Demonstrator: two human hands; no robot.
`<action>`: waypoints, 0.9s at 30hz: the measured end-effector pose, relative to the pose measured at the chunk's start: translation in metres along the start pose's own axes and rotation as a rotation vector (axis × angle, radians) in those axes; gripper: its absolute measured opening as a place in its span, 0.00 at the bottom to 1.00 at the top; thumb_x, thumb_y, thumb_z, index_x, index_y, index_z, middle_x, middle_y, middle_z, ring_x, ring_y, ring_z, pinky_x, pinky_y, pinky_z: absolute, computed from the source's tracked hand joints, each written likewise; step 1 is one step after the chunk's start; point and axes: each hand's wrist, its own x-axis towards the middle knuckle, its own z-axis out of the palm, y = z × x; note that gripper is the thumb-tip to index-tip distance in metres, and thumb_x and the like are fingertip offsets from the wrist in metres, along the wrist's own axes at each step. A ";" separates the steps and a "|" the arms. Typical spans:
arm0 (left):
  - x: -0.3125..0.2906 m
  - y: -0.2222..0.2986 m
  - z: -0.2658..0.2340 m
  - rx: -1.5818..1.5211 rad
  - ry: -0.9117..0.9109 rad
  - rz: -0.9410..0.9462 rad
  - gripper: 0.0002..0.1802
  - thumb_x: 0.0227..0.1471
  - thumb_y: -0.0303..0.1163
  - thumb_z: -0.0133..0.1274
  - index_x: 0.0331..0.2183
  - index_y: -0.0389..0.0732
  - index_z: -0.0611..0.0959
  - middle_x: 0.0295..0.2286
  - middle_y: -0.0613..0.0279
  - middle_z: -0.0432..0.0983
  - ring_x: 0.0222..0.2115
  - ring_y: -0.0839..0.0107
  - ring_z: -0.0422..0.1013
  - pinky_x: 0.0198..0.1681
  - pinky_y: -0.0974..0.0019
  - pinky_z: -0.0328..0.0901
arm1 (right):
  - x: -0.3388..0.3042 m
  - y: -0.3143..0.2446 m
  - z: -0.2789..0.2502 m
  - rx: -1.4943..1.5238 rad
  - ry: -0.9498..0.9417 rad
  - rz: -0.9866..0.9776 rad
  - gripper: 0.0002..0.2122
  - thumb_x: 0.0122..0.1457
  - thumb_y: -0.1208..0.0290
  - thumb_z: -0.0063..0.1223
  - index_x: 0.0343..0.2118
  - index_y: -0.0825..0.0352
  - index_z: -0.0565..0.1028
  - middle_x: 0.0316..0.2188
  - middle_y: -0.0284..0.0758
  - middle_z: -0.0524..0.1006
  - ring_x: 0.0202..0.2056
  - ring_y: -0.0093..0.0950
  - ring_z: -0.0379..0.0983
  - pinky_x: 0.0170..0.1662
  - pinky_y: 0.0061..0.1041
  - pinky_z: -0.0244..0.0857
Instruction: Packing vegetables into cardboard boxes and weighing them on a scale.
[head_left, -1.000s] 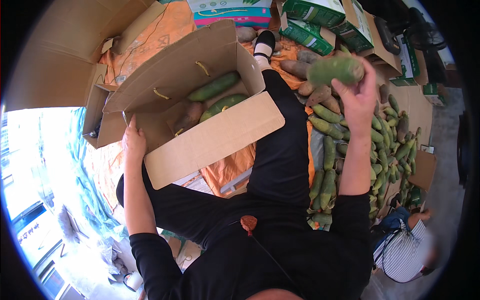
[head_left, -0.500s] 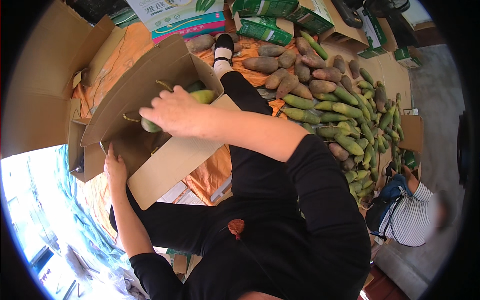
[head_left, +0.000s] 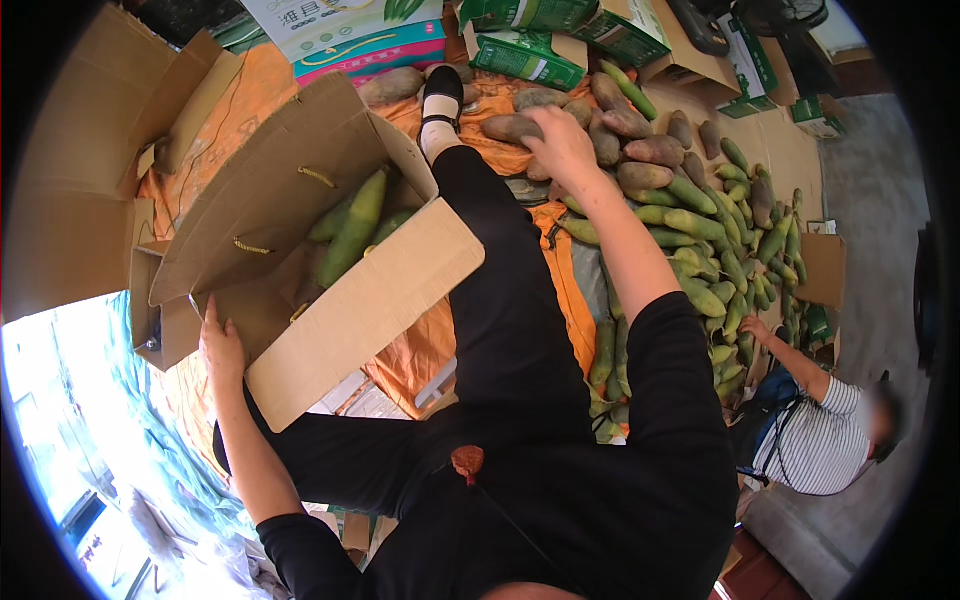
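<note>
My left hand point(head_left: 222, 345) grips the near left edge of an open cardboard box point(head_left: 365, 310), its thumb and fingers on either side of the wall. Inside the box lie several long green radishes point(head_left: 355, 235), partly hidden by the walls and the near flap; yellow rope handles hang on the far wall. Beyond my knee, my right hand point(head_left: 562, 145) reaches to the heap, its fingers curled over the right end of a brownish-red radish point(head_left: 508, 128). More brownish radishes point(head_left: 655, 150) surround that hand.
A large heap of green radishes point(head_left: 700, 222) spreads to the right, on an orange sheet point(head_left: 215, 160) and cardboard. Green cartons point(head_left: 530, 60) and a pink-and-blue box point(head_left: 375, 52) stand at the back. At the far right, another person in stripes point(head_left: 820, 435) reaches into the heap.
My right hand has left the box, where it held a green radish, and moved right to the brownish radishes. My left hand stays on the box. The other person's arm now stretches toward the heap.
</note>
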 end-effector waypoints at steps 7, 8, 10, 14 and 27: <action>-0.004 -0.007 0.000 0.012 0.035 0.021 0.28 0.50 0.21 0.44 0.55 0.37 0.65 0.45 0.38 0.69 0.46 0.48 0.67 0.50 0.56 0.62 | -0.032 0.091 0.055 -0.520 -0.411 0.145 0.20 0.49 0.74 0.55 0.47 0.58 0.70 0.48 0.33 0.67 0.53 0.35 0.60 0.49 0.38 0.61; -0.004 -0.006 0.001 0.013 0.038 0.018 0.28 0.50 0.21 0.44 0.55 0.37 0.65 0.45 0.38 0.69 0.46 0.48 0.67 0.50 0.56 0.62 | -0.033 0.103 0.063 -0.612 -0.442 0.157 0.20 0.50 0.74 0.54 0.48 0.58 0.70 0.49 0.32 0.66 0.55 0.35 0.59 0.49 0.38 0.60; -0.004 0.000 0.000 0.026 0.027 0.002 0.29 0.50 0.20 0.44 0.56 0.38 0.65 0.46 0.38 0.68 0.47 0.48 0.66 0.50 0.57 0.61 | -0.033 0.122 0.078 -0.646 -0.427 0.108 0.18 0.51 0.74 0.53 0.47 0.58 0.70 0.50 0.31 0.65 0.56 0.34 0.57 0.49 0.39 0.59; -0.003 0.016 -0.005 -0.010 -0.035 -0.128 0.29 0.50 0.20 0.44 0.56 0.38 0.64 0.47 0.39 0.68 0.48 0.48 0.66 0.51 0.57 0.61 | -0.038 0.146 0.103 -0.770 -0.329 -0.057 0.16 0.54 0.73 0.50 0.47 0.57 0.70 0.53 0.29 0.63 0.60 0.31 0.51 0.48 0.41 0.58; -0.005 0.006 -0.001 -0.019 -0.003 -0.087 0.30 0.49 0.20 0.44 0.56 0.38 0.64 0.49 0.40 0.66 0.50 0.49 0.64 0.54 0.57 0.59 | -0.070 0.118 0.097 -0.652 -0.557 0.431 0.20 0.46 0.67 0.61 0.44 0.58 0.71 0.47 0.33 0.68 0.53 0.32 0.61 0.49 0.39 0.59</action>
